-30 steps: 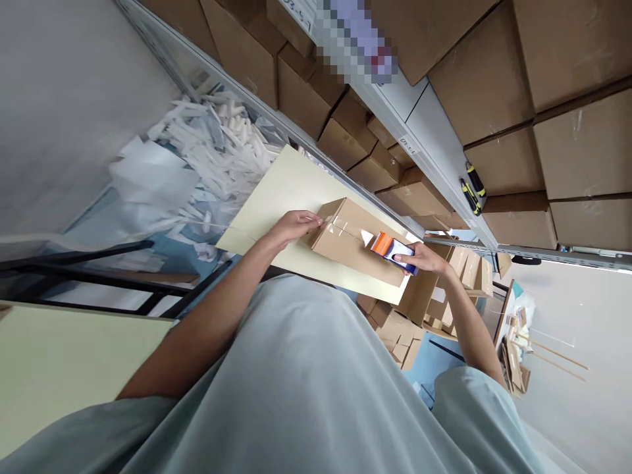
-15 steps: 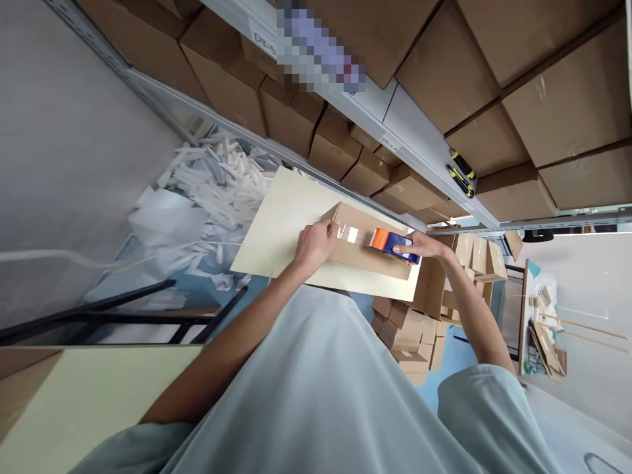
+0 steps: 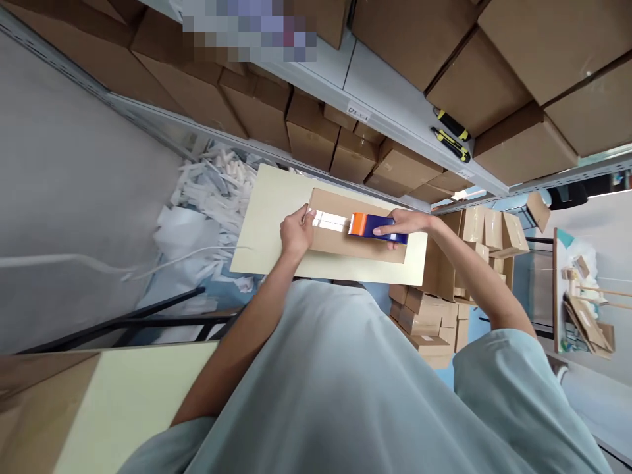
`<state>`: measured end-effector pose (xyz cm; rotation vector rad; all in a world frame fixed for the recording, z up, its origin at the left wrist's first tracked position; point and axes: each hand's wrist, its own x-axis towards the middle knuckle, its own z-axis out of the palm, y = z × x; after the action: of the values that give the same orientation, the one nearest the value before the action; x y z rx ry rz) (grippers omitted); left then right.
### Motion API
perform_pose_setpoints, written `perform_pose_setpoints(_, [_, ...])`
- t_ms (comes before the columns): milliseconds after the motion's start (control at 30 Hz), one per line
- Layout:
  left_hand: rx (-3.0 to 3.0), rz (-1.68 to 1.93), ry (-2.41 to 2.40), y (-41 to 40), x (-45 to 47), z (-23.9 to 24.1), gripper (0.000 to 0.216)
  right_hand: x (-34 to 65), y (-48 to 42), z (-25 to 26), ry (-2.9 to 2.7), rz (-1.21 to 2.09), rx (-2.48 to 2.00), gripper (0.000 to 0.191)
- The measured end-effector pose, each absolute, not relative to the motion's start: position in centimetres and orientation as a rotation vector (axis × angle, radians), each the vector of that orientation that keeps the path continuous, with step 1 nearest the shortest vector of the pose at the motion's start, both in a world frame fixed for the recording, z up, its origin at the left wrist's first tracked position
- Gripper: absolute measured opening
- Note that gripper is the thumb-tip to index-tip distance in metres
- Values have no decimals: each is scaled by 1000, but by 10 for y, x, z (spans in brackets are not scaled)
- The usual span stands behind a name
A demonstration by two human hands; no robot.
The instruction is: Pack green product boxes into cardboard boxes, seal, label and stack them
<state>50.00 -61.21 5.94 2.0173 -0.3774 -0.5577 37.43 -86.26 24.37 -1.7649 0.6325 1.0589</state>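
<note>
A brown cardboard box (image 3: pixel 340 243) lies flat on a small cream table (image 3: pixel 271 210). My left hand (image 3: pixel 296 232) presses on the box's left end, fingers curled over its edge. My right hand (image 3: pixel 402 225) grips an orange and blue tape dispenser (image 3: pixel 375 226) that rests on the box's top. A shiny strip of clear tape (image 3: pixel 330 220) runs along the box's seam from my left hand to the dispenser.
Metal shelves stacked with cardboard boxes (image 3: pixel 316 135) rise behind the table. Two yellow-black tools (image 3: pixel 450 138) lie on a shelf ledge. White packing scraps (image 3: pixel 207 191) heap on the floor at left. Flat and folded boxes (image 3: pixel 444 309) pile at right. A second cream table (image 3: pixel 128 401) is nearby.
My left hand has shifted to the box's left end. The tape strip between my left hand and the dispenser is longer. The camera view has tilted.
</note>
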Motion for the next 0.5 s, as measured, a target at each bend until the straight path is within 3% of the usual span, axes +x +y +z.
perform_pose_setpoints(233, [1915,-507,-263,-609,502,48,46,354,-877,263,464,1083,-1757,67])
perform_pose_setpoints(500, [1938,-518,-137,-602,505,48,42,268,-966,300,519,1131,-1852,65])
